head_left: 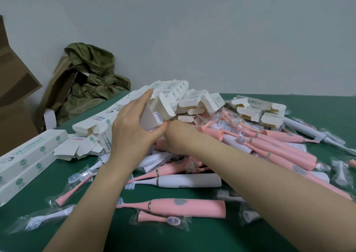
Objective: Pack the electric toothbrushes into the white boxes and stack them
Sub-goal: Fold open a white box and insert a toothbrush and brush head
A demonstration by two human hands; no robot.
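Nearest me on the green table [192, 238] lie loose brushes: a pink one [185, 207] with a bagged spare head [159, 220] just below it, then a white one [185, 181] behind. Past those, my left hand [133, 130] is clamped round an open white box [154, 114], a white brush end showing in its mouth. My right hand [173, 134] sits under that mouth, its fingers hidden, so I can't tell if its grip is apart or together. I judge I'm mid-insertion; next I'd seat the brush, tuck the flap [166, 107], then stack it on the closed boxes [28, 157] at left. Further back, more empty boxes [200, 101] are heaped
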